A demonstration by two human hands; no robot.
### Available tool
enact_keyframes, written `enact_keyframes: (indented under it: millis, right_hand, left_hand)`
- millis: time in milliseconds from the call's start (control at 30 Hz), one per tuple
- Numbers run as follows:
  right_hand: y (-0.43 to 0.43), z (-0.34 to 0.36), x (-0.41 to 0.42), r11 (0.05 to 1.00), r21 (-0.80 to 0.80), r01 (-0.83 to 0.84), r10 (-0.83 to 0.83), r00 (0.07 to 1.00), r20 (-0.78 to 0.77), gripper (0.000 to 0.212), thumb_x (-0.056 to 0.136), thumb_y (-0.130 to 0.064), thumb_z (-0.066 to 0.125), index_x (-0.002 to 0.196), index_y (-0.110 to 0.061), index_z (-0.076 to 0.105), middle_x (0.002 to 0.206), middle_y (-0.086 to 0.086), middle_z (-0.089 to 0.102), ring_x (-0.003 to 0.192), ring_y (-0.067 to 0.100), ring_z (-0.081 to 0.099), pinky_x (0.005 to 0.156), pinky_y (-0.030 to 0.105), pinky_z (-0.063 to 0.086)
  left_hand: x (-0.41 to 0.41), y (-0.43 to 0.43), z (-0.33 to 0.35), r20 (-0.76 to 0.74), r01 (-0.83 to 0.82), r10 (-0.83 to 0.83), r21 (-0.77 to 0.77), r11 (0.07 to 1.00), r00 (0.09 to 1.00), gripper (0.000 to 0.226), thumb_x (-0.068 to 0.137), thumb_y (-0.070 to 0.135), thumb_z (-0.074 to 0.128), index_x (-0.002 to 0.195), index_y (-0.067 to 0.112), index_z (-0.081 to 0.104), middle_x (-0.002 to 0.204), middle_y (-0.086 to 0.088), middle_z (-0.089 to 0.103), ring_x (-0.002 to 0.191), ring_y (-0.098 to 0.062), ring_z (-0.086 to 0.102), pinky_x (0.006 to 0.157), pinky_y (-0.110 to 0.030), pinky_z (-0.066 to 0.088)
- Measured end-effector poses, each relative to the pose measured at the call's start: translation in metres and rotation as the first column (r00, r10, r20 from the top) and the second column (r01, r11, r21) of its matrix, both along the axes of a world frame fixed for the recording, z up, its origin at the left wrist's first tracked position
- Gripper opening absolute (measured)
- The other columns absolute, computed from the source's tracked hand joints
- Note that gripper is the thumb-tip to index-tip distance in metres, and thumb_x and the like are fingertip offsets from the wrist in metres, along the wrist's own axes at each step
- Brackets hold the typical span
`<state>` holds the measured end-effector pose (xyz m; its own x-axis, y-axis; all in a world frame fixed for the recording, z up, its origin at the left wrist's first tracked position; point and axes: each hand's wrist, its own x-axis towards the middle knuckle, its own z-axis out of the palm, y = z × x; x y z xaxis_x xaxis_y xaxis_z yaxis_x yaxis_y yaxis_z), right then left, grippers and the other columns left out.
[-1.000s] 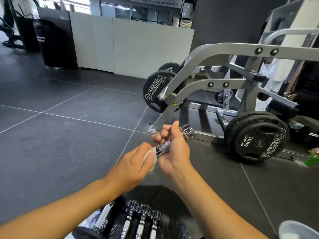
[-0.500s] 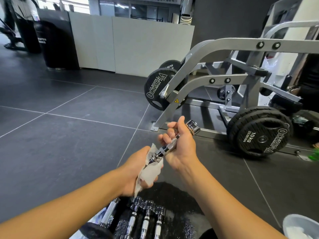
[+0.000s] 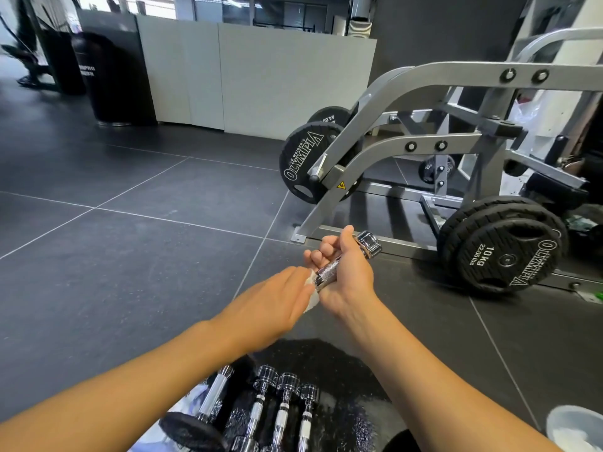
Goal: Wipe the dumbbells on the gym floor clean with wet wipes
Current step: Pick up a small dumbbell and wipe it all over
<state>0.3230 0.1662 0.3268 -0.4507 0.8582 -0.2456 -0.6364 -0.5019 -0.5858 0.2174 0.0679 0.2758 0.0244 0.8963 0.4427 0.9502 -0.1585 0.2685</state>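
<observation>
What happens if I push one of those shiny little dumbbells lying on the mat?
The chrome dumbbells would probably roll a little, since their heads look round, though neighbours lie close beside. Being metal, they are likely heavy for their size. The polished ends may feel slippery.

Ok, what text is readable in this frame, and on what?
"OLYMPIA", "10 kg", "22.05 lbs": right weight plate.
"OLYMPIA", "WEIDER'S": left weight plate.
Yellow warning triangle, no words: machine frame.
Rear plate digits, black cylinder lettering: too blurred to read.
</observation>
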Motion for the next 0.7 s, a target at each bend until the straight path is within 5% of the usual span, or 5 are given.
enact_keyframes:
  millis: [133,333,567,700]
  right_hand:
    - [0.001,-0.002,0.001,1.000,0.022,-0.004,0.003,0.999,0.035,0.044,0.102,-0.043,0.055,0.077,-0.008,0.057,0.061,0.004,0.045,0.047,0.019,0.048,0.073,0.036,0.055]
    - [0.003,-0.003,0.005,0.999,0.037,-0.029,0.028,0.999,0.019,0.043,0.102,-0.044,0.055,0.078,-0.008,0.055,0.061,0.005,0.046,0.050,0.022,0.052,0.071,0.037,0.053]
    - [0.003,-0.001,0.009,0.999,0.028,-0.046,0.044,0.998,0.040,0.045,0.102,-0.045,0.055,0.077,-0.009,0.058,0.061,0.004,0.049,0.048,0.019,0.054,0.057,0.030,0.053]
    - [0.006,-0.003,0.010,0.998,0.030,-0.049,0.049,0.999,0.020,0.043,0.102,-0.045,0.054,0.078,-0.009,0.057,0.061,0.004,0.047,0.054,0.021,0.057,0.059,0.031,0.053]
  left_hand:
    - [0.001,-0.004,0.006,0.007,-0.023,0.022,0.012,1.000,1.000,0.034,0.107,0.045,0.034,0.122,0.022,0.055,0.111,0.002,0.061,0.101,-0.021,0.059,0.081,-0.043,0.052]
    - [0.002,-0.014,0.016,0.174,-0.070,0.037,0.188,0.980,0.984,0.019,0.106,0.042,0.050,0.111,0.034,0.066,0.106,0.017,0.064,0.097,-0.010,0.064,0.079,-0.040,0.055]
    - [-0.007,-0.011,0.026,0.372,-0.098,-0.016,0.285,0.954,0.928,0.010,0.100,0.017,0.069,0.108,0.021,0.073,0.105,0.014,0.068,0.101,-0.002,0.064,0.086,-0.011,0.044]
    - [-0.004,-0.014,0.032,0.420,-0.078,-0.077,0.340,0.937,0.904,0.017,0.100,0.019,0.067,0.116,0.017,0.072,0.115,0.009,0.067,0.110,-0.007,0.063,0.092,-0.013,0.045]
